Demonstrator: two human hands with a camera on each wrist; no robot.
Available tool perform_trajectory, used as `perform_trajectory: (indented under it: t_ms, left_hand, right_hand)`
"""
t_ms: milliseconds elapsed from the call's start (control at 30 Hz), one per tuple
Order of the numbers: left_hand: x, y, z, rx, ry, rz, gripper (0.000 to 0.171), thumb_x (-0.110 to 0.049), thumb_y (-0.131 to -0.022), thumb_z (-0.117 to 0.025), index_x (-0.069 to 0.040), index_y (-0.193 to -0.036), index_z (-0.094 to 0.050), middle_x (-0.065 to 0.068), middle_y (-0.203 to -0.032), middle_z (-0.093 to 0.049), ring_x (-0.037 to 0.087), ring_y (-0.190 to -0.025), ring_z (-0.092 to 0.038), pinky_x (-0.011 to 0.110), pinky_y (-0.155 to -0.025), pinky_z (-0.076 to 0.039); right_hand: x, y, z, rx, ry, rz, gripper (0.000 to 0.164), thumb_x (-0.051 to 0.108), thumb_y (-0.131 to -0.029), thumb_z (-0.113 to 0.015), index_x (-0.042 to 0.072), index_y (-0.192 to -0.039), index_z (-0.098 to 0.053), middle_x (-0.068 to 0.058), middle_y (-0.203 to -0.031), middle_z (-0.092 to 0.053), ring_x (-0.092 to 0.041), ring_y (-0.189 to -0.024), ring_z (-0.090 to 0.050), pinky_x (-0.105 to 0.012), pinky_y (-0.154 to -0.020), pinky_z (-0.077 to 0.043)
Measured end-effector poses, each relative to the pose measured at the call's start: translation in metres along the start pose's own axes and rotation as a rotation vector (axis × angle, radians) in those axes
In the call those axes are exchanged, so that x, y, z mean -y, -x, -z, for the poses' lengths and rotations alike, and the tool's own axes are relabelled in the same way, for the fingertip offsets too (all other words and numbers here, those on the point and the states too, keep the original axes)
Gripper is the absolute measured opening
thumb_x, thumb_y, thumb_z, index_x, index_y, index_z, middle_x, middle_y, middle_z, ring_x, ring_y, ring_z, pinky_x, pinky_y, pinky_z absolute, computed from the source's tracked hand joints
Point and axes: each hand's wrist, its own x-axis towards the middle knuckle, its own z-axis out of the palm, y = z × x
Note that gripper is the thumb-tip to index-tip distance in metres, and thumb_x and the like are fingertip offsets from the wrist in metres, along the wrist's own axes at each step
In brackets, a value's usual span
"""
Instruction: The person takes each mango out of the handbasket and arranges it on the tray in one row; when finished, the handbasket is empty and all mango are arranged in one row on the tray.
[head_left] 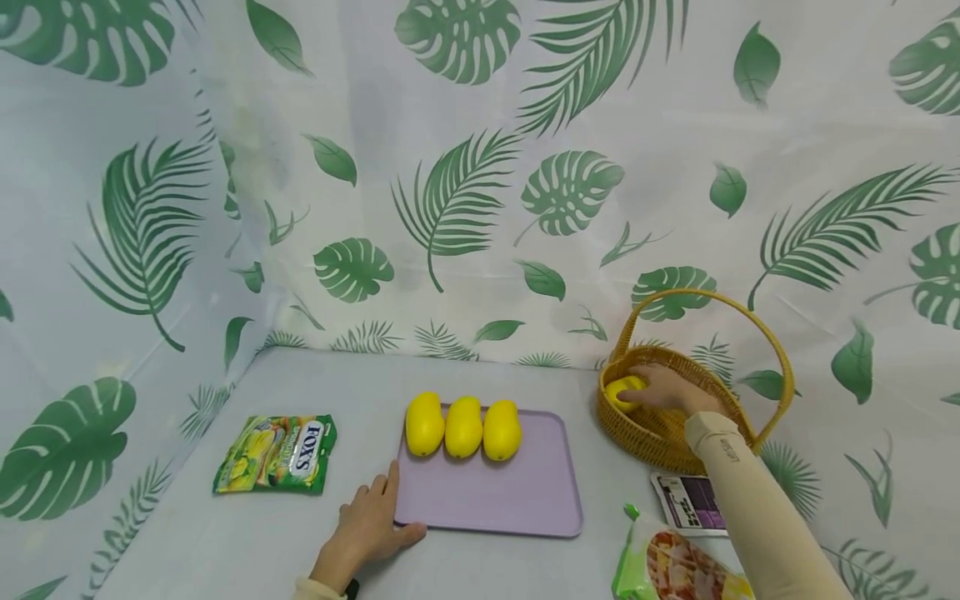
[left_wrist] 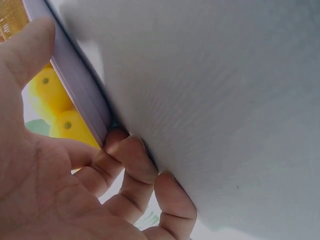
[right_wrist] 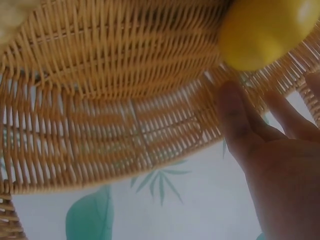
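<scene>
My left hand (head_left: 365,525) braces the front left corner of a lilac tray (head_left: 487,504), its thumb at the front rim and index finger along the left rim. Across the tray's back left part lie three yellow mangoes (head_left: 463,427) side by side. My right hand (head_left: 667,390) reaches inside a wicker basket (head_left: 645,442) with a tall handle, close to another yellow mango (head_left: 622,393). In the right wrist view that mango (right_wrist: 265,35) lies by the basket wall, and the extended fingers (right_wrist: 235,115) are beside it; contact is hard to tell.
A green FOX'S bag (head_left: 277,454) lies left of the tray. To its right are a purple and white packet (head_left: 686,504) and a green-edged food bag (head_left: 667,562), both partly under the right forearm. A leaf-patterned curtain (head_left: 480,208) hangs behind and around the table.
</scene>
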Motion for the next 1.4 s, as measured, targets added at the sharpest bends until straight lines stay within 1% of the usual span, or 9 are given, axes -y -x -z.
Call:
perform_trajectory:
  t_ms: [133, 300, 567, 733, 867, 1033, 1100, 1267, 1400]
  left_hand:
    - [-0.001, 0.0, -0.001, 0.01, 0.005, 0.0, 0.106, -0.054, -0.078, -0.08, 0.003, -0.153, -0.033, 0.029, -0.142, -0.051, 0.048, -0.118, -0.054, 0.076, -0.093, -0.042]
    - [0.0, 0.0, 0.0, 0.007, 0.007, 0.006, 0.105, -0.053, -0.078, -0.08, 0.003, -0.153, -0.033, 0.03, -0.143, -0.051, 0.048, -0.119, -0.054, 0.076, -0.094, -0.042]
    - [0.001, -0.001, 0.0, -0.003, 0.011, 0.009, 0.105, -0.053, -0.078, -0.081, 0.003, -0.153, -0.033, 0.029, -0.142, -0.052, 0.046, -0.117, -0.055, 0.075, -0.093, -0.043]
    - [0.001, -0.002, 0.0, -0.006, 0.014, 0.002, 0.105, -0.054, -0.078, -0.08, 0.002, -0.154, -0.032, 0.028, -0.142, -0.052, 0.045, -0.117, -0.055, 0.075, -0.093, -0.043]
    - [0.001, -0.002, 0.0, 0.0, 0.015, 0.011, 0.106, -0.054, -0.078, -0.08, 0.002, -0.154, -0.032, 0.028, -0.142, -0.052, 0.046, -0.118, -0.055, 0.075, -0.094, -0.042]
    - [0.001, 0.0, 0.001, -0.004, 0.007, 0.0, 0.105, -0.053, -0.078, -0.08, 0.003, -0.153, -0.032, 0.028, -0.141, -0.052, 0.046, -0.118, -0.055, 0.074, -0.093, -0.044]
    - [0.001, 0.0, 0.002, -0.004, 0.003, -0.004, 0.105, -0.053, -0.079, -0.08, 0.003, -0.153, -0.032, 0.028, -0.141, -0.052, 0.047, -0.118, -0.055, 0.074, -0.092, -0.044]
    - [0.001, 0.0, 0.002, -0.009, -0.007, -0.013, 0.105, -0.053, -0.078, -0.08, 0.003, -0.153, -0.032, 0.028, -0.141, -0.053, 0.047, -0.118, -0.055, 0.073, -0.091, -0.045]
    - [0.003, 0.0, 0.0, -0.012, -0.005, -0.015, 0.106, -0.052, -0.078, -0.081, 0.003, -0.153, -0.032, 0.027, -0.141, -0.053, 0.046, -0.118, -0.056, 0.073, -0.091, -0.045]
  right_hand:
    - [-0.002, -0.006, -0.005, 0.031, 0.022, -0.005, 0.08, 0.048, -0.096, -0.061, -0.01, -0.146, -0.041, -0.04, -0.148, -0.04, -0.061, -0.138, -0.031, -0.071, -0.112, -0.03]
    - [-0.002, -0.011, -0.007, 0.076, 0.028, -0.031, 0.081, 0.049, -0.094, -0.062, -0.009, -0.147, -0.041, -0.04, -0.148, -0.039, -0.061, -0.138, -0.033, -0.071, -0.11, -0.033]
    - [0.002, -0.017, -0.006, 0.099, 0.022, -0.047, 0.081, 0.046, -0.094, -0.062, -0.008, -0.149, -0.038, -0.038, -0.149, -0.04, -0.057, -0.139, -0.036, -0.068, -0.111, -0.034]
    - [0.003, -0.017, -0.005, 0.077, 0.033, -0.03, 0.077, 0.04, -0.093, -0.064, -0.009, -0.147, -0.04, -0.039, -0.145, -0.044, -0.057, -0.135, -0.039, -0.069, -0.11, -0.035]
    - [0.003, -0.018, -0.006, 0.075, 0.044, -0.008, 0.074, 0.036, -0.094, -0.065, -0.011, -0.146, -0.042, -0.04, -0.142, -0.046, -0.057, -0.132, -0.041, -0.067, -0.109, -0.037]
    - [-0.002, -0.014, -0.005, 0.076, 0.052, -0.003, 0.076, 0.04, -0.095, -0.066, -0.01, -0.146, -0.041, -0.039, -0.144, -0.045, -0.058, -0.135, -0.038, -0.067, -0.11, -0.036]
    - [-0.002, -0.01, -0.002, 0.068, 0.048, 0.002, 0.078, 0.042, -0.095, -0.066, -0.009, -0.147, -0.041, -0.039, -0.146, -0.043, -0.06, -0.137, -0.035, -0.069, -0.111, -0.034]
    - [-0.002, 0.001, 0.005, 0.002, 0.043, 0.029, 0.079, 0.043, -0.093, -0.068, -0.008, -0.147, -0.042, -0.039, -0.149, -0.039, -0.06, -0.137, -0.034, -0.071, -0.11, -0.033]
    - [-0.002, 0.012, 0.008, -0.044, 0.056, 0.034, 0.08, 0.047, -0.093, -0.065, -0.006, -0.149, -0.04, -0.04, -0.153, -0.032, -0.061, -0.139, -0.03, -0.072, -0.11, -0.032]
